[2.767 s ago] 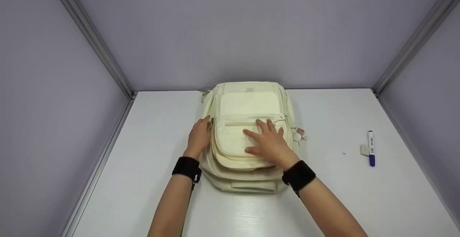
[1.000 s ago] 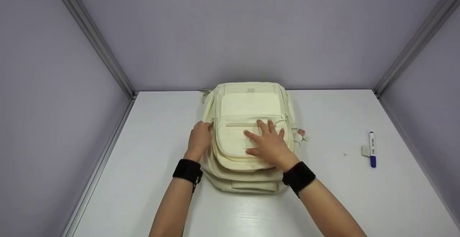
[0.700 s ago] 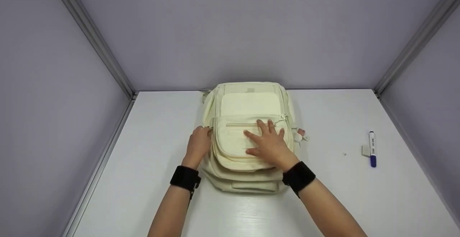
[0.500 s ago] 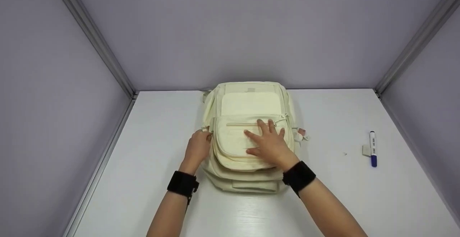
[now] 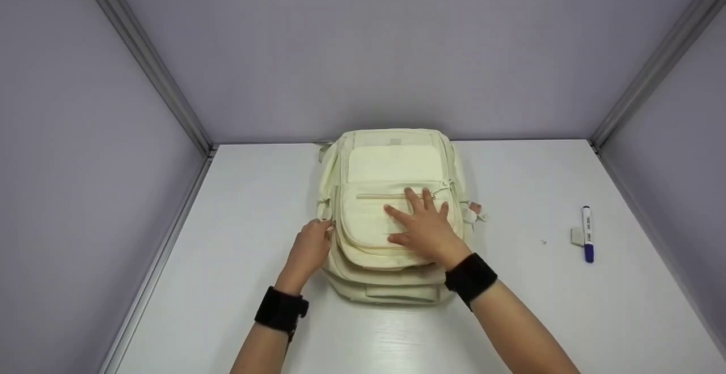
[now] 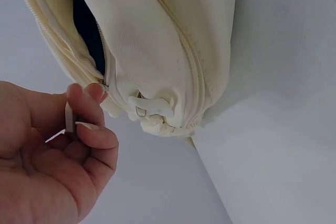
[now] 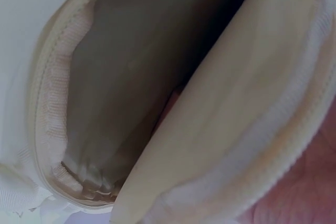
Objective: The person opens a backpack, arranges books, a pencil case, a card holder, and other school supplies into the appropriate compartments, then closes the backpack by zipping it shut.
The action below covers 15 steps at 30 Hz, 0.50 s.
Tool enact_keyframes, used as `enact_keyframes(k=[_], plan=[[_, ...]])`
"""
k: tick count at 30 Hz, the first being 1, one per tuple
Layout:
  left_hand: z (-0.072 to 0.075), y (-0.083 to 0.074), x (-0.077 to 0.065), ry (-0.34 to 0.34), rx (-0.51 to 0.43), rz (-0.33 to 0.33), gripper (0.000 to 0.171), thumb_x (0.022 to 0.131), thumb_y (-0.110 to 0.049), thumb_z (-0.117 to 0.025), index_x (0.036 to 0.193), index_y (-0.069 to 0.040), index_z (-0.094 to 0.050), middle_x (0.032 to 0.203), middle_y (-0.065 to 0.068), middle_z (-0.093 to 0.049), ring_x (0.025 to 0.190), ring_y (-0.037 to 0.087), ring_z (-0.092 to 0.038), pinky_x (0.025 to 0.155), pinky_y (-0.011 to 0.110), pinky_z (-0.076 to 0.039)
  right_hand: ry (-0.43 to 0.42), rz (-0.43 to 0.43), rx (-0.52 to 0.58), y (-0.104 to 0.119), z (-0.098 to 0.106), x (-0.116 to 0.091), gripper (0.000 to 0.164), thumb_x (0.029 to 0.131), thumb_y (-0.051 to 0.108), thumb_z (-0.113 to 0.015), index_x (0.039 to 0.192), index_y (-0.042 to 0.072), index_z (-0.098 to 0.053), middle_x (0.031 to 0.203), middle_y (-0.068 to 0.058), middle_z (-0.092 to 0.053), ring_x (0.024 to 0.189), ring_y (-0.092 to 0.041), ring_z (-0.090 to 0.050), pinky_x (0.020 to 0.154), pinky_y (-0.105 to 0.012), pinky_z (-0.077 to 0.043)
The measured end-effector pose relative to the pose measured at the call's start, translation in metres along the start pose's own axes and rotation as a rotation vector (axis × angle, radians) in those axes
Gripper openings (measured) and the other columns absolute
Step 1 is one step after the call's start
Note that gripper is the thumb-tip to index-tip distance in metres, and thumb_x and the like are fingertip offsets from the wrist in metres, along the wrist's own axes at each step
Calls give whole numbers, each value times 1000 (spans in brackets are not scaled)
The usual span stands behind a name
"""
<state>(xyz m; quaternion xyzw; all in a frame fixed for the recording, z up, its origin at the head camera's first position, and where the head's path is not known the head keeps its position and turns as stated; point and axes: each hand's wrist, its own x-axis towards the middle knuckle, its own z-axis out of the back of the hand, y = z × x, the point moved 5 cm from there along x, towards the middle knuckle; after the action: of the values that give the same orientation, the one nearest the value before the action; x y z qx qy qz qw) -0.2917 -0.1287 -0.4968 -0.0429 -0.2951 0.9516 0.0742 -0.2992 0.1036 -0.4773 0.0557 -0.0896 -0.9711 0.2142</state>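
Note:
A cream backpack [image 5: 395, 164] lies on the table with its front pockets facing up. At its left side my left hand [image 5: 311, 249] pinches a zipper pull; in the left wrist view the pale tab of the zipper pull [image 6: 70, 118] shows between thumb and fingers, near the end of the parted zipper teeth. Fingers spread, my right hand [image 5: 428, 229] rests flat on the front pocket, below its short horizontal zipper [image 5: 374, 196]. The right wrist view looks into the gaping pocket [image 7: 121, 77], its zipper teeth apart and something reddish partly hidden deep inside.
To the right on the white table [image 5: 510, 306] lie a blue-capped marker [image 5: 587, 232] and a small pale block [image 5: 576, 236] beside it. A small charm [image 5: 474, 212] hangs off the backpack's right side. Grey panels [image 5: 397, 50] enclose the back and sides.
My left hand has moved down along the backpack's left side, toward me, with the zipper pull. My right hand has stayed spread on the front pocket.

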Motion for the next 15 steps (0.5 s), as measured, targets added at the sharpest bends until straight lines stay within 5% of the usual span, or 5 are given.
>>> enact_keyframes(k=[7, 15], plan=[[0, -1, -7, 14, -17, -20, 22, 98, -1, -55, 114, 1, -70, 87, 11, -60, 75, 21, -57, 66, 38, -50, 24, -9, -15, -1, 0, 3, 66, 92, 58, -57, 151, 32, -40, 160, -19, -14, 142, -53, -7, 96, -79, -18], [2, -6, -16, -5, -24, -63, 20, 96, 2, -58, 109, 3, -72, 92, 12, -64, 86, 28, -63, 73, 40, -52, 53, -21, -47, -5, -2, 9, 66, 93, 59, -54, 152, 35, -37, 162, -17, -9, 143, -51, -4, 98, -78, -17]])
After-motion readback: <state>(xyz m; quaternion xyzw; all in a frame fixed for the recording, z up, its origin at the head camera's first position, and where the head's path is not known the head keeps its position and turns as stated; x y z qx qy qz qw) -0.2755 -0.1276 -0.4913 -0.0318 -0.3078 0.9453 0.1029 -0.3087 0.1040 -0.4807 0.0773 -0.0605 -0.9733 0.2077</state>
